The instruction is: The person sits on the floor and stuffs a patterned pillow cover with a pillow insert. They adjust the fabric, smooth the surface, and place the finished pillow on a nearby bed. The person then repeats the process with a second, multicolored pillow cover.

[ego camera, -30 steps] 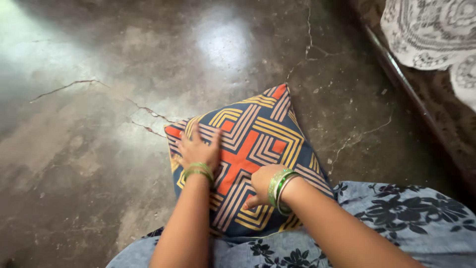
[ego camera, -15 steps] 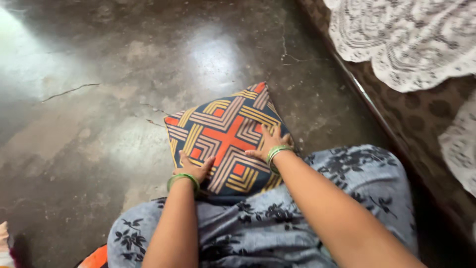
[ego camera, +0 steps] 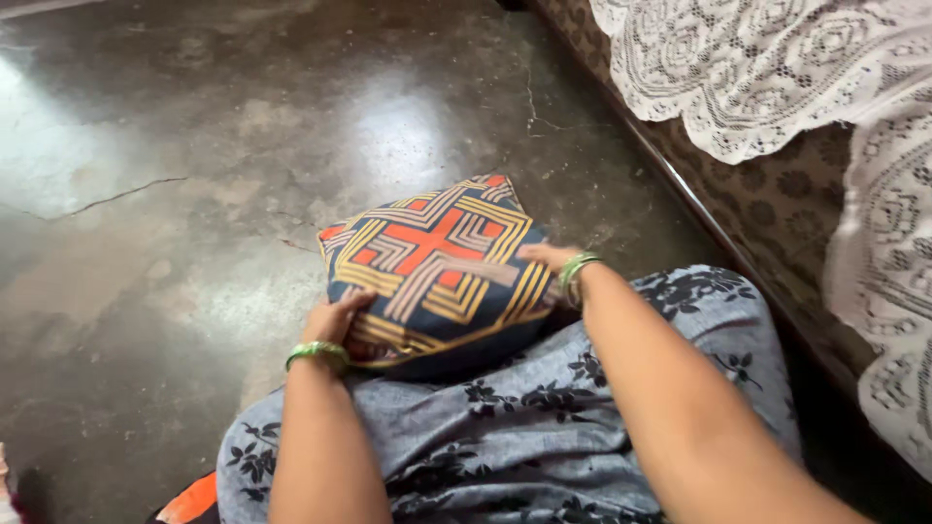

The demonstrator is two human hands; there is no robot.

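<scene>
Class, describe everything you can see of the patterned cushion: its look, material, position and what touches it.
The cushion is square and plump, seemingly woven fabric, dark blue with orange, yellow and pale pink stripes forming a cross and nested angles. It sits tilted, its near edge against the person's lap in grey floral cloth, its far corner toward the dark polished floor. The left hand grips its near left edge; the right hand holds its right side.
</scene>
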